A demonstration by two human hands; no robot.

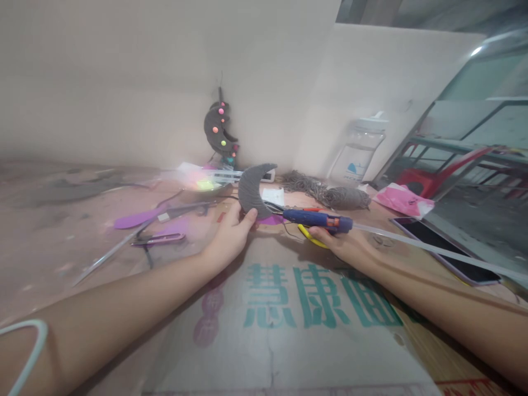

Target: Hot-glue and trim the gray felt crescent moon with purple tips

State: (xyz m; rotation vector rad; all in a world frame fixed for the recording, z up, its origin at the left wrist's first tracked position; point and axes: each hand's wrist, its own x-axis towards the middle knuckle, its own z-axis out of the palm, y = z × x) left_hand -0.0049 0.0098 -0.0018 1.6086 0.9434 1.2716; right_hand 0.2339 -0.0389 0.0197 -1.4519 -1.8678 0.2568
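My left hand [237, 228] pinches the lower end of a grey yarn-wrapped crescent moon [248, 190], holding it up above the work surface. In my right hand [336, 239] is a blue hot glue gun [311, 218], its nozzle close to the moon's lower right edge. Whether the nozzle touches the moon I cannot tell. A long clear glue stick [412, 246] runs out of the gun's back toward the right. Below the gun, yellow handles [311, 236] of some tool show partly, the rest hidden.
A finished-looking dark moon with coloured pompoms [216, 129] leans at the wall. Grey yarn [344, 198], a water bottle [357, 151], a pink packet [406, 201] and a phone [447, 247] lie to the right. A purple cutter [159, 239] is on the left. A printed sheet [272, 352] covers the front.
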